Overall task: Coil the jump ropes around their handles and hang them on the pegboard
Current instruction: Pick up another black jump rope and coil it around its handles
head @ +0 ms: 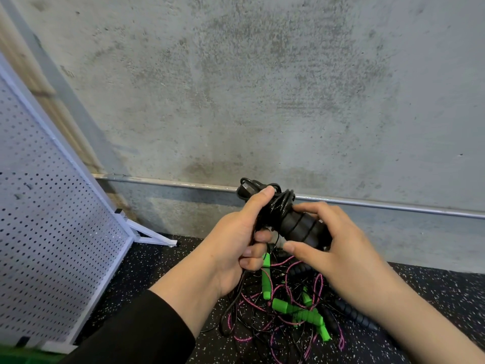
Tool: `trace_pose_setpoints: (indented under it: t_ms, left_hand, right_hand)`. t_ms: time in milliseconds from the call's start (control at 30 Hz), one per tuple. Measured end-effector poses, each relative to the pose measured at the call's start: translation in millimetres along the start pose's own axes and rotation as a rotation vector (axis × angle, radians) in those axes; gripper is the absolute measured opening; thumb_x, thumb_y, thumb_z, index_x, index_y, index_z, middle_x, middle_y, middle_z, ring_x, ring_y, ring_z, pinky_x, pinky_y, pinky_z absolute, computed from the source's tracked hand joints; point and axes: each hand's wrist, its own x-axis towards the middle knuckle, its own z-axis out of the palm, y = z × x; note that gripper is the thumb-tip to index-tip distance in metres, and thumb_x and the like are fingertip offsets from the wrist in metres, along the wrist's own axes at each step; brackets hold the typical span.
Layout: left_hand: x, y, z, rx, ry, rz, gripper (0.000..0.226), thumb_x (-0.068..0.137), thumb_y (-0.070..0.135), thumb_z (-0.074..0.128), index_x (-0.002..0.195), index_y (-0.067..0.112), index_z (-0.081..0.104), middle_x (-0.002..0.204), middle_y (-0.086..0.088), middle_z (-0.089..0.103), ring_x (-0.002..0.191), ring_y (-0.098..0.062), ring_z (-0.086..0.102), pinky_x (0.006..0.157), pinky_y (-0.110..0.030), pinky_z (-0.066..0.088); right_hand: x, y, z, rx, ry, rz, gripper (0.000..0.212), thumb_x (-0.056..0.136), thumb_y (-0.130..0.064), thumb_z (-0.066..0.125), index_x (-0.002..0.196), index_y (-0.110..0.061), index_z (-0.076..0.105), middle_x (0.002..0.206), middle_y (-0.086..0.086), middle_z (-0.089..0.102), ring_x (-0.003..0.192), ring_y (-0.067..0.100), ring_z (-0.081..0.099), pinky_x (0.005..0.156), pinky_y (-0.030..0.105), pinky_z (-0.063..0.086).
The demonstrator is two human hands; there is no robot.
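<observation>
I hold a black jump rope (286, 214) in front of the concrete wall, its thin black cord wound in several loops around the two ribbed black handles. My left hand (236, 240) grips the wound end, thumb on top of the coil, with a loose strand of cord running down from it. My right hand (338, 248) curls round the lower handle end, thumb beneath it. Below, on the floor, lies a tangle of ropes (291, 308): green handles, pink-and-black braided cord, thin black cord and another black ribbed handle (351, 313). The white pegboard (47, 232) stands at the left.
A grey concrete wall (262, 88) with a metal pipe (393, 206) along its base fills the background. The floor is black speckled rubber (433, 290). The pegboard's white foot (154, 239) juts out onto the floor near the wall.
</observation>
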Motion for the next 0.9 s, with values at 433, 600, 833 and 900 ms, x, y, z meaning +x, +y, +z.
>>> trace_pose_setpoints:
  t_ms: [433, 600, 833, 900]
  left_hand:
    - [-8, 3, 5, 0.03, -0.095, 0.076, 0.044, 0.07, 0.06, 0.065, 0.078, 0.021, 0.048, 0.063, 0.004, 0.037, 0.049, -0.008, 0.018, 0.046, -0.023, 0.01]
    - [-6, 6, 3, 0.025, -0.111, 0.069, 0.043, 0.086, 0.059, 0.064, 0.096, 0.018, 0.055, 0.07, 0.004, 0.043, 0.052, -0.008, 0.019, 0.042, -0.02, 0.015]
    - [-2, 2, 1, -0.033, -0.095, 0.016, 0.065, 0.078, 0.071, 0.067, 0.115, 0.018, 0.06, 0.072, 0.004, 0.044, 0.053, -0.007, 0.02, 0.039, -0.017, 0.02]
    - [-1, 1, 1, -0.062, -0.086, -0.001, 0.068, 0.074, 0.074, 0.069, 0.113, 0.019, 0.063, 0.073, 0.003, 0.044, 0.053, -0.007, 0.021, 0.039, -0.017, 0.021]
  right_hand:
    - [1, -7, -17, 1.076, -0.333, 0.594, 0.054, 0.089, -0.052, 0.056, 0.103, -0.005, 0.077, 0.082, 0.027, 0.063, 0.051, 0.026, 0.054, 0.044, 0.025, 0.049]
    - [3, -4, -15, 0.922, -0.158, 0.383, 0.039, 0.097, -0.043, 0.053, 0.115, -0.015, 0.074, 0.091, 0.015, 0.059, 0.063, 0.019, 0.046, 0.056, 0.027, 0.042]
    - [3, -1, -14, 0.363, 0.023, 0.143, 0.026, 0.098, -0.036, 0.055, 0.121, -0.045, 0.064, 0.098, -0.007, 0.076, 0.072, 0.005, 0.065, 0.065, 0.015, 0.052]
    - [4, -2, -13, 0.266, 0.008, 0.097, 0.032, 0.094, -0.044, 0.056, 0.126, -0.05, 0.058, 0.106, -0.028, 0.071, 0.095, -0.012, 0.063, 0.08, 0.004, 0.043]
